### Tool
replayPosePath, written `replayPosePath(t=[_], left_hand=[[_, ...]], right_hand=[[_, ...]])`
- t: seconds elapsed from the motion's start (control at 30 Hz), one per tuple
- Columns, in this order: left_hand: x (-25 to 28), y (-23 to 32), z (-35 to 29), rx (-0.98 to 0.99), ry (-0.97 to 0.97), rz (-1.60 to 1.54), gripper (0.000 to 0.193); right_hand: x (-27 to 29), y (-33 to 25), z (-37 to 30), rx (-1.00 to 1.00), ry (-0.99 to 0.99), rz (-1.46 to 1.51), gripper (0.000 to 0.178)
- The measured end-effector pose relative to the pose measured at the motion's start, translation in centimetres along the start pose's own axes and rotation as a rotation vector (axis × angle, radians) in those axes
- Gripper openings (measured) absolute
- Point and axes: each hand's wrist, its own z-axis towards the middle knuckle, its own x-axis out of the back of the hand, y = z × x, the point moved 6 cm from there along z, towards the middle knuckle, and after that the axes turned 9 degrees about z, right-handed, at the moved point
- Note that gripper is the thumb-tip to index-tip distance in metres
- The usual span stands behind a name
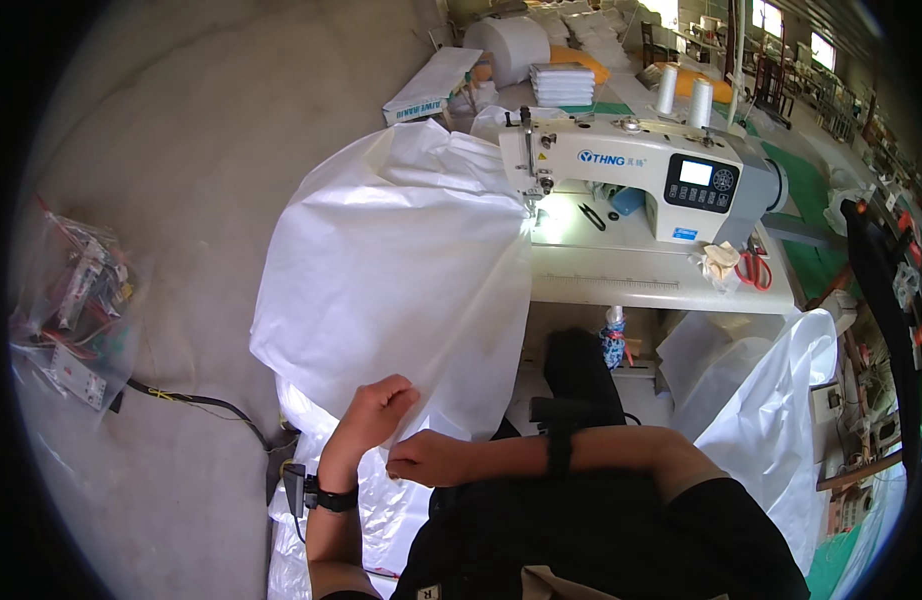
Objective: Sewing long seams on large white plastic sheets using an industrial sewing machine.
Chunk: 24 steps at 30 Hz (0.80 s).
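A large white plastic-like sheet (381, 270) hangs from the sewing machine (621, 165) down toward me, its upper part on the machine's bed beside the lit needle area. My left hand (381, 408) is closed at the near part of this sheet, fingers curled in on a fold. Just below and to the right, my right hand (426, 460) is pinched closed on the sheet too, knuckles up; its fingertips are mostly hidden. The two hands nearly touch. More crinkled white sheeting (391, 510) lies beneath them.
Black thread snips (591, 216), red-handled scissors (753, 268) and a cream cloth scrap (721, 260) lie on the machine table. White thread cones (700, 103) stand behind. Another white sheet (771, 400) hangs at right. A clear bag of odds and ends (81, 300) and a black cable (211, 402) are on the floor.
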Motion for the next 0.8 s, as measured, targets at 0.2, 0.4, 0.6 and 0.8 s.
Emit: replayPosePath(t=[0.2,0.4,0.6,0.8], left_hand=[[-0.5,-1.7,-0.8,0.148,-0.189,-0.321,0.015],[-0.3,-1.4,-0.5,0.058,-0.068,0.104,0.014],[-1.0,2.5,-1.4,-0.231,0.041,0.373,0.008],[-6.3,2.9,-2.0,-0.42,-0.138,0.72,0.008]], right_hand=[[-2.0,2.1,2.4,-0.23,-0.001,0.09,0.032],[-3.1,4.4,-0.4,-0.065,-0.29,-0.149,0.04],[7.3,5.7,-3.7,-0.405,0.494,0.402,0.026],[3.2,10.1,-3.7,-0.218,-0.018,-0.244,0.024]])
